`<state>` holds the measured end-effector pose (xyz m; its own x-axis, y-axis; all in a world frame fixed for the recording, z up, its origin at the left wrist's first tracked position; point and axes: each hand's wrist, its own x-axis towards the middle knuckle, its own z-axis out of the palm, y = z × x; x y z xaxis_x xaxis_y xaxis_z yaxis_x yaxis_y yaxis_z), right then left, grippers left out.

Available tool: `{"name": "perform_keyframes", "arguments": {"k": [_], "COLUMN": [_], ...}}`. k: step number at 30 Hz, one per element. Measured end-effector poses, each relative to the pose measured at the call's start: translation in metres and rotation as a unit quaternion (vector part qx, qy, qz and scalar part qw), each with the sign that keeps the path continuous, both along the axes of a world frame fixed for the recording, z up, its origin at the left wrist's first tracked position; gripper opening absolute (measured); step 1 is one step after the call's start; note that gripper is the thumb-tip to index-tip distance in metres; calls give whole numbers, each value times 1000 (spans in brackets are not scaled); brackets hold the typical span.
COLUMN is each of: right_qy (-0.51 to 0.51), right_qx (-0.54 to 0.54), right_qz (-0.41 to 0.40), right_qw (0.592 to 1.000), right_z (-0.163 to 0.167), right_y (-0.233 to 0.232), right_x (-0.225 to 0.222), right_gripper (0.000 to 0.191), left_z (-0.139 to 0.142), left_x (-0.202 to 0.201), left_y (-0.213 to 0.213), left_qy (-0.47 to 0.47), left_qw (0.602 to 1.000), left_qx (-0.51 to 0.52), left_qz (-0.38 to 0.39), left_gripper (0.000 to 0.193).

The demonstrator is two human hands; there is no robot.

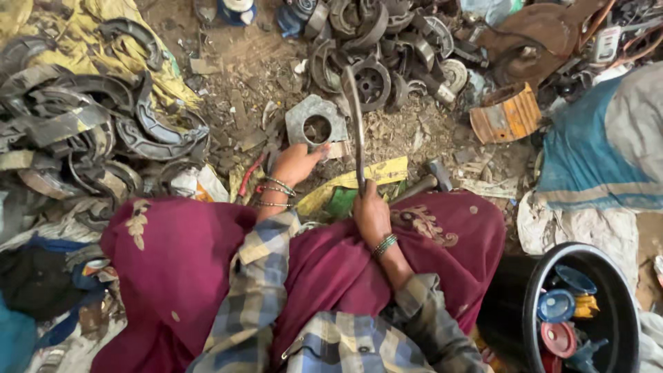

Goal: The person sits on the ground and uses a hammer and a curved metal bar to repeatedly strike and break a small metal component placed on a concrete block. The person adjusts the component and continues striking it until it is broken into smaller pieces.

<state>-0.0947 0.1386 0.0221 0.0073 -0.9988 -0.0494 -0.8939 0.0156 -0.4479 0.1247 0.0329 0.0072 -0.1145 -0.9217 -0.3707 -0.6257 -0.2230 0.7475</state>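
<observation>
Right hand (371, 215) grip wrapped round the curved brake shoe (355, 124), standing it upright, edge-on, for control. Just beyond, left hand (295, 164) fingers press the flat metal plate (315, 121), steadying it on the ground; scrap pile (387, 48) farther off.

Maroon cloth (173, 269) with gold embroidery; blue-and-cream plaid sleeves (259, 276); yellow tarp (76, 41); grey metal plate (314, 121); black tub (625, 304).

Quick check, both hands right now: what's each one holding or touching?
Left hand: curled, fingertips on the flat grey metal plate with a round hole; a full grip cannot be told.
Right hand: closed around the lower end of a curved metal strip, held upright.
</observation>
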Motion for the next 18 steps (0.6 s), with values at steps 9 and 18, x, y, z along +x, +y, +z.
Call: {"name": "perform_keyframes", "arguments": {"k": [9, 18], "right_qy": [-130, -393], "right_qx": [-53, 122], "right_qz": [-28, -191], "right_qw": [990, 891], "right_z": [-14, -11], "right_y": [-2, -15], "right_x": [-3, 7], "right_gripper": [25, 22], "left_z": [-17, -14], "left_x": [11, 11], "left_y": [-3, 0], "left_qy": [26, -37], "left_qw": [993, 940], "left_qx": [-93, -250], "left_qz": [70, 228], "left_gripper": [75, 37]}}
